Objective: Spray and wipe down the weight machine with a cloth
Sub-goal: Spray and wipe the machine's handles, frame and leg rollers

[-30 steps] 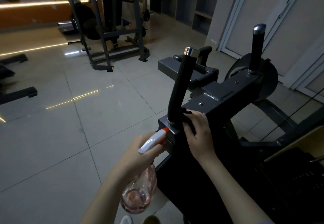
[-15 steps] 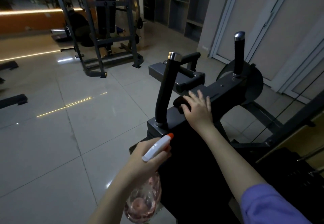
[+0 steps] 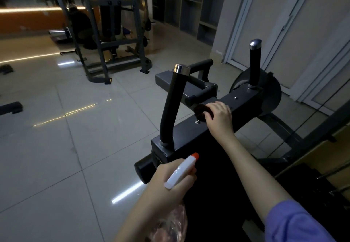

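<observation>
A black weight machine fills the right half of the view, its flat top bar [image 3: 244, 101] running from near left to far right. Two upright handles rise from it: a bent one [image 3: 173, 107] near me and a straight one [image 3: 254, 65] farther off. My right hand [image 3: 219, 117] grips a dark cloth [image 3: 201, 110] and presses it on the middle of the bar. My left hand [image 3: 168, 183] holds a clear spray bottle [image 3: 180, 173] with a white head and an orange nozzle, low in front of the bar's near end.
Pale glossy floor tiles [image 3: 75, 147] spread to the left. A grey rack machine [image 3: 111, 33] stands at the back, open shelving [image 3: 191, 5] behind it. White doors [image 3: 303, 33] line the right wall. The machine's black frame legs [image 3: 280, 126] reach out at lower right.
My right hand has slid the cloth along the bar, from the foot of the bent handle towards the middle. The spray bottle has stayed low in my left hand.
</observation>
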Demonstrator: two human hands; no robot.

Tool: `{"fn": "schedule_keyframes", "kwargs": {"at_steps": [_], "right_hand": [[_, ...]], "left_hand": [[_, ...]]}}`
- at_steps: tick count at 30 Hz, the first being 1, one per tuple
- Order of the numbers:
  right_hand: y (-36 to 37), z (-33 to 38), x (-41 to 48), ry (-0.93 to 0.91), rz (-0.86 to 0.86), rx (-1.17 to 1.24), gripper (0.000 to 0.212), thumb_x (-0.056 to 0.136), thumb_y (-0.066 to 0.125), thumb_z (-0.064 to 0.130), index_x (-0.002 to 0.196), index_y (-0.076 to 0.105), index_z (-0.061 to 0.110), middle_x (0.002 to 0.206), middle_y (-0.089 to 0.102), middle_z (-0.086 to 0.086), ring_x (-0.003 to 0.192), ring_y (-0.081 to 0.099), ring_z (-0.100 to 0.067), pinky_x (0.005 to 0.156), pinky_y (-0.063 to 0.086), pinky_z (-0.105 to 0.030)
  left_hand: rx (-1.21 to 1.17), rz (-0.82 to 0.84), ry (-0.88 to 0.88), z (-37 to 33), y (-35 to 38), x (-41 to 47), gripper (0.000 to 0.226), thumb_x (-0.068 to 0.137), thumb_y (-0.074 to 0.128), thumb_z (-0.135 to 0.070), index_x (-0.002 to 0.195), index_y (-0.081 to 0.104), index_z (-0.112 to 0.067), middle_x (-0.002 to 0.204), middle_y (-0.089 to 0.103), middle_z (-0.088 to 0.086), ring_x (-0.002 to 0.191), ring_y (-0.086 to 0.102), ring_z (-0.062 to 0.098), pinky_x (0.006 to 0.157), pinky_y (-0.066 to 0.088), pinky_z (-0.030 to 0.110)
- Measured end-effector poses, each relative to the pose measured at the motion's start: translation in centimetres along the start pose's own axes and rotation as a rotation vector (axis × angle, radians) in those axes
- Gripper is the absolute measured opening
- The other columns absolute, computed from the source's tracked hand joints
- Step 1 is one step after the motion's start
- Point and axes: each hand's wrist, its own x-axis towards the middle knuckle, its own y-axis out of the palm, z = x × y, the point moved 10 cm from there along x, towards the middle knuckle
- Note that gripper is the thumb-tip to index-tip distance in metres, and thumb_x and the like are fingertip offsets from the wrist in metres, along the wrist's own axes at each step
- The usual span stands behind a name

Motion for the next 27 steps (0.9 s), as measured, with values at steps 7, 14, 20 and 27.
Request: {"fn": "schedule_keyframes", "kwargs": {"at_steps": [7,14,20,27], "right_hand": [[0.4,-0.9,0.8,-0.052,0.067,0.115,0.029,0.091,0.056,0.019,0.118,0.062,0.01,0.127,0.059,-0.005,0.132,0.039,-0.024,0.115,0.008,-0.04],[0.5,-1.0,0.6,-0.107,0.103,0.209,0.032,0.09,0.054,0.02,0.118,0.062,0.007,0.126,0.06,-0.008,0.132,0.039,-0.027,0.115,0.011,-0.042],[0.4,-0.8,0.6,-0.116,0.111,0.236,0.041,0.082,0.047,0.026,0.114,0.065,0.005,0.121,0.063,-0.011,0.128,0.044,-0.031,0.111,0.021,-0.046],[0.6,-1.0,0.6,-0.107,0.083,0.218,0.047,0.082,0.039,0.034,0.107,0.068,0.006,0.113,0.067,-0.01,0.12,0.053,-0.032,0.105,0.028,-0.047]], "left_hand": [[0.075,-0.239,-0.023,-2.4,1.1,3.1,0.031,0.08,0.053,-0.031,0.081,0.052,0.0,0.067,0.05,0.013,0.06,0.043,0.013,0.058,0.033,0.03],[0.11,-0.484,-0.087,-3.1,1.7,6.8,0.017,0.083,0.048,-0.018,0.069,0.042,-0.009,0.059,0.039,0.007,0.056,0.035,0.021,0.052,0.027,0.041],[0.065,-0.583,-0.191,-1.9,0.9,8.4,0.016,0.092,0.047,-0.016,0.094,0.063,-0.015,0.064,0.046,0.01,0.061,0.045,0.026,0.061,0.034,0.039],[0.102,-0.597,-0.208,-2.3,0.0,9.7,0.02,0.092,0.047,-0.026,0.073,0.055,-0.022,0.071,0.055,0.016,0.065,0.051,0.028,0.061,0.038,0.038]]}}
